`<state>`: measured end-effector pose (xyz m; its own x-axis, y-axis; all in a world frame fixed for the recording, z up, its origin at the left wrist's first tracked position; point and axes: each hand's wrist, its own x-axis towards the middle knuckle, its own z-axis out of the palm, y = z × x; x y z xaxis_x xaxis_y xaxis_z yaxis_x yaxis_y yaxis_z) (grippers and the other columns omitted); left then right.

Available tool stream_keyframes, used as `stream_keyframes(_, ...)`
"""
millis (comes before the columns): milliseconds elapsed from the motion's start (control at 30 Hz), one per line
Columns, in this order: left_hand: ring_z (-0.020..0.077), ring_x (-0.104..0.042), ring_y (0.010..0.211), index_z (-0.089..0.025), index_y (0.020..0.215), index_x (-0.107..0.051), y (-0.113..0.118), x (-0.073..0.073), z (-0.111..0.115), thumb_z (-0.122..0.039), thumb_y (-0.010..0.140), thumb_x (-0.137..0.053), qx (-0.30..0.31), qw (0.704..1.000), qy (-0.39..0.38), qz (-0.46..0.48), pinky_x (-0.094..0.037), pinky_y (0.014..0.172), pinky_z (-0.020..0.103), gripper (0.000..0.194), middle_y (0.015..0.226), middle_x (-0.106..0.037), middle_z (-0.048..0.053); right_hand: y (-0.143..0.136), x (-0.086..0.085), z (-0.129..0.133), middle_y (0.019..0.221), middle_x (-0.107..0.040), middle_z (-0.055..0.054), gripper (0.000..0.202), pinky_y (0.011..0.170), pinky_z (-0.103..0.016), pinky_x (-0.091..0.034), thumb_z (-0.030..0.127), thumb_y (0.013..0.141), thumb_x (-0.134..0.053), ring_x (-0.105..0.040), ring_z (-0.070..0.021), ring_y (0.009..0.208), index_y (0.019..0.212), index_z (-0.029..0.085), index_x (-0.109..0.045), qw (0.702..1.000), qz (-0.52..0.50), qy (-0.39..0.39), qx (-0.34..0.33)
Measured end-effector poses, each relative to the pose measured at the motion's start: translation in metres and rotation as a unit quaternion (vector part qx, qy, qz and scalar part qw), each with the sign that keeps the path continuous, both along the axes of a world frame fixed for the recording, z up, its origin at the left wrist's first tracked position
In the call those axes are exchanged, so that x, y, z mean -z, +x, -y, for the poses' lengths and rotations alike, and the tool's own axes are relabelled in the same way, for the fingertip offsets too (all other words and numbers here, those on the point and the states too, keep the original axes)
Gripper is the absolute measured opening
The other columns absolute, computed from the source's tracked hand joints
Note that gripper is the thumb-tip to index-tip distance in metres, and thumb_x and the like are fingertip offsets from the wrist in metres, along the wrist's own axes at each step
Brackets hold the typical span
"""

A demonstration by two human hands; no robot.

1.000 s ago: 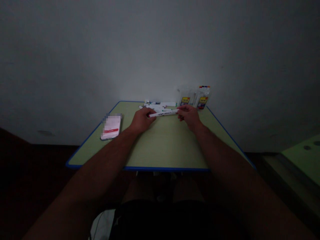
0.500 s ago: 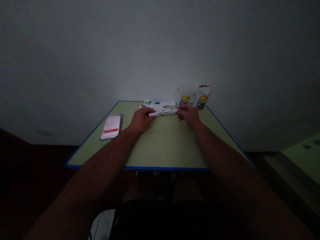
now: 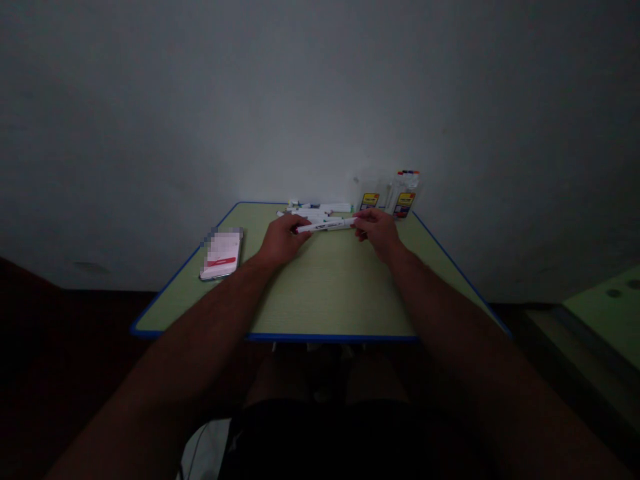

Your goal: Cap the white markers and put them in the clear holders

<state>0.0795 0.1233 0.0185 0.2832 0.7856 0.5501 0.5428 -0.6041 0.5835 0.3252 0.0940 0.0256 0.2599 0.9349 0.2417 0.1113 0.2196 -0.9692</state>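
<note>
A white marker [image 3: 327,226] with dark lettering and reddish ends is stretched level between my two hands, above the table. My left hand [image 3: 284,239] is closed on its left end, and my right hand [image 3: 377,232] pinches its right end. Just behind it lies a loose pile of white markers [image 3: 313,214], partly hidden by my fingers and the held marker. To the right of the pile stands a clear plastic case [image 3: 370,200] with a yellow label. Beside it is a second clear case [image 3: 405,200] with several coloured marker ends at its top.
The light green table [image 3: 330,293] has a blue edge and stands against a grey wall [image 3: 320,100]. A phone [image 3: 222,255] with a lit screen lies at the table's left side, near my left forearm.
</note>
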Motion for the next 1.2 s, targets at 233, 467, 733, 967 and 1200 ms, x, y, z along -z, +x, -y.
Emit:
stream_keyframes(233,0.0187,-0.063,0.082,-0.021,0.095,-0.073,0.0005,0.0005,0.0001,-0.021,0.078,-0.073,0.001,1.0,-0.005,0.007,-0.052,0.083,0.037,0.017,0.098,-0.075,0.006,-0.0006,-0.0011,0.0016,0.066,-0.068,0.001,0.011,0.043,-0.02,-0.044,0.018,0.071,-0.069,-0.056,-0.0092,0.049,0.08,0.019,-0.063,1.0,-0.001,-0.002,0.0)
stream_keyframes(467,0.0187,-0.063,0.082,-0.02,0.095,-0.074,0.0003,0.0008,-0.0004,-0.019,0.077,-0.074,0.002,1.0,-0.006,0.006,-0.051,0.082,0.037,0.018,0.097,-0.075,0.006,0.0,-0.0002,0.0008,0.067,-0.068,0.001,0.012,0.043,-0.02,-0.045,0.021,0.071,-0.071,-0.056,-0.0094,0.049,0.08,0.019,-0.063,1.0,0.005,0.002,0.003)
stream_keyframes(733,0.0188,-0.063,0.083,-0.02,0.096,-0.075,0.0005,0.0001,0.0,-0.018,0.078,-0.075,-0.002,1.0,0.001,0.0,-0.05,0.082,0.036,0.019,0.097,-0.074,0.005,-0.0009,-0.0019,0.0027,0.066,-0.067,0.002,0.01,0.042,-0.02,-0.044,0.017,0.071,-0.069,-0.055,-0.0089,0.048,0.08,0.018,-0.064,1.0,-0.005,0.003,-0.001)
stream_keyframes(967,0.0175,-0.062,0.08,-0.019,0.096,-0.075,0.0011,0.0,0.0011,-0.017,0.078,-0.075,0.003,1.0,-0.01,0.006,-0.05,0.08,0.035,0.019,0.094,-0.074,0.005,0.0003,-0.0019,0.0016,0.066,-0.068,0.001,0.014,0.043,-0.021,-0.045,0.019,0.069,-0.073,-0.056,-0.0093,0.049,0.081,0.018,-0.065,1.0,-0.007,-0.002,0.002)
stream_keyframes(1200,0.017,-0.062,0.079,-0.018,0.096,-0.075,0.0006,0.0029,-0.0019,-0.017,0.077,-0.074,0.009,1.0,0.007,0.0,-0.05,0.078,0.034,0.019,0.093,-0.074,0.005,0.0001,-0.0018,0.0017,0.066,-0.068,0.002,0.009,0.042,-0.02,-0.044,0.016,0.071,-0.069,-0.056,-0.0091,0.048,0.079,0.018,-0.065,1.0,-0.026,0.006,0.0)
